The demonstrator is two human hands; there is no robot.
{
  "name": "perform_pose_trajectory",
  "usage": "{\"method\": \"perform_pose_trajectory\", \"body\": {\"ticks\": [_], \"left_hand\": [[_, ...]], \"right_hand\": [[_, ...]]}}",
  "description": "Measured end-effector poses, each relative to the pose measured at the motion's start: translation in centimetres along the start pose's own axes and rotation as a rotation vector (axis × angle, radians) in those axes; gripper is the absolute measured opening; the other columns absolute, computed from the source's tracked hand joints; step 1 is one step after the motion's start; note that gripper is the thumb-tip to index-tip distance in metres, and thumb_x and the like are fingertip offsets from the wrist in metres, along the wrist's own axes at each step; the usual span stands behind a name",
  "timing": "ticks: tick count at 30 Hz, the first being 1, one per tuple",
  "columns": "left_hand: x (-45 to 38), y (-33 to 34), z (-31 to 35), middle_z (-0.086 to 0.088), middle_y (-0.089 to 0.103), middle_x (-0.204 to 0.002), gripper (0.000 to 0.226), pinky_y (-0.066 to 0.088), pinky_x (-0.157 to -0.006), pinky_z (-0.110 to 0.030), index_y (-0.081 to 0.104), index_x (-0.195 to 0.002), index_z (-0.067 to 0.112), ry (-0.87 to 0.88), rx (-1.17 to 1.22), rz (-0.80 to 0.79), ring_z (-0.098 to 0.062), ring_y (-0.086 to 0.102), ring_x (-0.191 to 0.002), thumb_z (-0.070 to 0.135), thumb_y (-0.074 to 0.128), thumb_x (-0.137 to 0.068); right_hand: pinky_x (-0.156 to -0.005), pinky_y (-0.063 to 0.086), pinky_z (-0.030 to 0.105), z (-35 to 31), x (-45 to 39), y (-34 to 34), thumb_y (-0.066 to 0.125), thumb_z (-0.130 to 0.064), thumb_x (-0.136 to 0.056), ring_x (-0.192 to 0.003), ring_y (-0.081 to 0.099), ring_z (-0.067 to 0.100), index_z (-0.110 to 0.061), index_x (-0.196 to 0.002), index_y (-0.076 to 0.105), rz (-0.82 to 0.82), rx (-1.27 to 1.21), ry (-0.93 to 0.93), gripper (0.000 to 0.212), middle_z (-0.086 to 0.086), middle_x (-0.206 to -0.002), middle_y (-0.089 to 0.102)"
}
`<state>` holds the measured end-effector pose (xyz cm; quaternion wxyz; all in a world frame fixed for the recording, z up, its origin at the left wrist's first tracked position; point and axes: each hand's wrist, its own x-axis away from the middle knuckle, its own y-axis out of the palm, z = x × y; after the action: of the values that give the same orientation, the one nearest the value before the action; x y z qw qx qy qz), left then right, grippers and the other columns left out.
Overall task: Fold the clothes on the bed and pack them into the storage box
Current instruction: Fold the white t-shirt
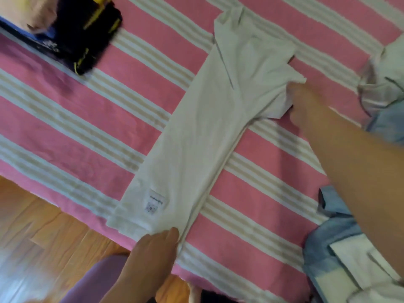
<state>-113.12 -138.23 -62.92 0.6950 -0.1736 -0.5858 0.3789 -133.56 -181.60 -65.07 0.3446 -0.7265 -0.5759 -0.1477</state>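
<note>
Head view is showing you leaning over the bed (65,119), its pink sheet crossed by white and beige stripes. A white T-shirt (207,127) is lying at the middle of the frame, already folded lengthwise into a long narrow strip running from about 1 o'clock down to 7 o'clock, with a small care label (154,203) showing near its lower end.

Your left hand (153,248) is resting at 6 o'clock on the hem corner of the shirt, fingers laid fairly straight against the fabric at the bed's edge. Your right hand (306,101) is reaching in from 3 o'clock and is gripping the bunched sleeve on the shirt's right side; the fingers are curling into the cloth, though blur is hiding exactly how they are lying. The two hands are working well apart, one at each end of the garment.

At 11 o'clock a dark garment with yellow trim (91,40) is lying folded beside a peach-coloured piece (37,14). At 3 o'clock a pale crumpled garment (384,84) is sitting on the sheet, and at 5 o'clock a light blue denim piece (328,248) is spreading under your right forearm. Wooden floor (32,237) is showing at 8 o'clock.
</note>
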Motion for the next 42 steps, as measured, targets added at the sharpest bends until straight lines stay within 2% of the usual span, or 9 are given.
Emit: {"method": "perform_pose_trajectory", "body": {"ticks": [4, 8, 11, 13, 16, 25, 32, 38, 42], "left_hand": [[-0.6, -3.2, 1.5, 0.009, 0.055, -0.068, 0.065, 0.036, -0.047, -0.027, 0.033, -0.088, 0.029, 0.046, -0.001, -0.282, -0.011, 0.060, -0.055, 0.039, 0.089, -0.056], [-7.0, -9.9, 1.8, 0.007, 0.061, -0.126, 0.043, 0.048, -0.092, -0.034, 0.056, -0.123, 0.030, 0.009, 0.164, -0.465, -0.017, 0.061, -0.111, 0.062, 0.052, -0.094], [-16.2, -17.5, 0.8, 0.002, 0.066, -0.114, 0.022, 0.051, -0.089, -0.034, 0.062, -0.119, 0.029, 0.094, 0.244, -0.014, -0.021, 0.064, -0.105, 0.036, 0.054, -0.099], [-23.0, -22.9, 0.6, -0.004, 0.062, -0.124, 0.040, 0.047, -0.095, -0.036, 0.056, -0.135, 0.021, 0.205, 0.199, 0.368, -0.027, 0.059, -0.114, 0.023, 0.060, -0.096], [-32.4, -31.1, 2.1, -0.007, 0.051, -0.146, 0.069, 0.036, -0.112, -0.046, 0.042, -0.151, 0.018, 0.441, -0.072, 0.463, -0.031, 0.044, -0.134, 0.031, 0.072, -0.090], [-42.9, -38.9, 6.0, 0.009, 0.060, -0.126, 0.053, 0.040, -0.103, -0.038, 0.054, -0.135, 0.032, 0.439, -0.456, 0.122, -0.021, 0.054, -0.117, 0.038, 0.072, -0.085], [-44.0, -42.0, 8.9, 0.001, 0.067, -0.093, 0.017, 0.045, -0.078, -0.027, 0.070, -0.091, 0.018, 0.323, 0.113, -0.101, -0.016, 0.060, -0.089, 0.001, 0.065, -0.091], [-43.5, -36.3, 8.9, -0.004, 0.058, -0.122, 0.055, 0.034, -0.101, -0.040, 0.060, -0.126, 0.026, 0.310, -0.267, 0.508, -0.030, 0.050, -0.119, -0.006, 0.053, -0.081], [-39.0, -29.2, 8.4, -0.018, 0.051, -0.137, 0.042, 0.034, -0.110, -0.048, 0.056, -0.135, 0.009, 0.505, -0.115, 0.807, -0.038, 0.044, -0.130, 0.019, 0.056, -0.093]], "right_hand": [[-0.071, 0.056, 0.028, -0.1, 0.2, -1.5, 0.057, -0.010, -0.086, -0.078, 0.062, 0.013, -0.013, -0.124, 0.058, -0.025, 0.069, 0.087, 0.038, -0.003, -0.107, 0.062], [-0.058, 0.053, 0.027, -0.2, -1.4, -1.9, 0.067, -0.023, -0.091, -0.070, 0.066, 0.013, -0.015, -0.118, 0.064, -0.065, -0.054, 0.178, 0.028, 0.000, -0.098, 0.070], [-0.044, 0.045, 0.020, -0.9, -2.7, -1.6, 0.071, -0.032, -0.092, -0.040, 0.055, 0.007, -0.017, -0.096, 0.065, -0.055, -0.176, 0.195, 0.017, -0.004, -0.067, 0.065], [-0.053, 0.051, 0.024, 0.2, -3.6, -1.7, 0.073, -0.031, -0.090, -0.051, 0.059, 0.009, -0.017, -0.093, 0.065, -0.050, -0.208, 0.210, 0.017, -0.004, -0.072, 0.067], [-0.080, 0.056, 0.033, 1.4, -4.7, -1.8, 0.074, -0.020, -0.090, -0.078, 0.064, 0.016, -0.013, -0.103, 0.067, -0.021, -0.235, 0.182, 0.016, 0.002, -0.094, 0.070], [-0.055, 0.047, 0.029, 6.7, -0.7, -3.3, 0.064, -0.005, -0.086, -0.069, 0.064, 0.021, -0.024, -0.091, 0.060, 0.293, -0.385, -0.083, 0.021, 0.000, -0.082, 0.068], [-0.060, 0.053, 0.030, 6.7, -0.5, -3.7, 0.058, 0.001, -0.091, -0.071, 0.071, 0.021, -0.015, -0.085, 0.073, 0.242, -0.499, -0.030, 0.023, 0.002, -0.085, 0.076], [-0.060, 0.043, 0.040, 6.9, -1.0, -3.4, 0.050, -0.009, -0.064, -0.064, 0.052, 0.025, -0.023, -0.056, 0.062, 0.481, -0.463, 0.082, 0.020, 0.000, -0.063, 0.052], [-0.060, 0.043, 0.037, 6.0, -0.6, -3.7, 0.047, -0.001, -0.069, -0.064, 0.052, 0.023, -0.023, -0.055, 0.062, 0.388, -0.410, 0.084, 0.030, -0.003, -0.060, 0.053]]}}
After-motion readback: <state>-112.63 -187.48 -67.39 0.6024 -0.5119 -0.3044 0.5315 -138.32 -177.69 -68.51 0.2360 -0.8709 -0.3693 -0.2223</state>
